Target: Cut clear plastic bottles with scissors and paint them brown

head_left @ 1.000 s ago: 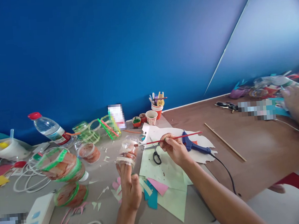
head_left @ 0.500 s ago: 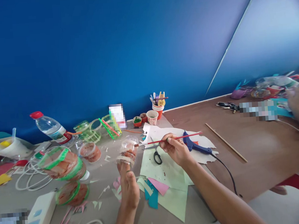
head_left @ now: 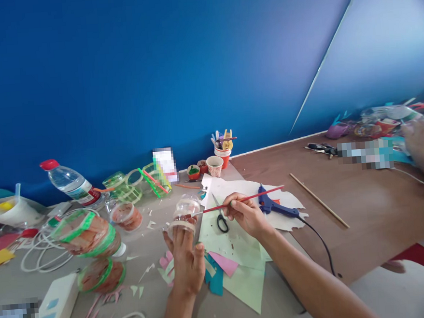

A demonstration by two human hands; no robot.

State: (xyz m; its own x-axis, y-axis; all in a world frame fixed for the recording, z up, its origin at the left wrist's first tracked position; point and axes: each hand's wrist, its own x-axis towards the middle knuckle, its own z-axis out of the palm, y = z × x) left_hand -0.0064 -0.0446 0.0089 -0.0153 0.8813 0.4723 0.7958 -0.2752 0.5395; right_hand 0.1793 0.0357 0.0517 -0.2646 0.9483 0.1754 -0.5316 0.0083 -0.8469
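Observation:
My left hand (head_left: pixel 186 265) holds up a cut piece of clear plastic bottle (head_left: pixel 186 207), its fingers reaching into the near end. Reddish-brown paint covers part of the plastic, and a pale band rings it near my fingers. Between thumb and fingers of my right hand (head_left: pixel 245 215) is a red-handled paintbrush (head_left: pixel 215 208), slanted slightly upward to the right. Its bristle tip meets the painted side of the plastic. Scissors (head_left: pixel 222 223) with black handles lie beneath the brush, and a blue glue gun (head_left: pixel 273 205) rests on white paper behind my right hand.
Paint cups (head_left: pixel 193 172) and a paper cup (head_left: pixel 215 165) stand by the wall. At left are painted bottle pieces (head_left: pixel 84 233), a water bottle (head_left: pixel 72 183) and a power strip (head_left: pixel 55 310). A wooden stick (head_left: pixel 319 201) lies right; another person's hand (head_left: pixel 423 137) is at far right.
My left hand has turned the plastic piece, and its fingers are now more spread. The brush tip has shifted slightly down and right along the plastic, with more brown paint around it.

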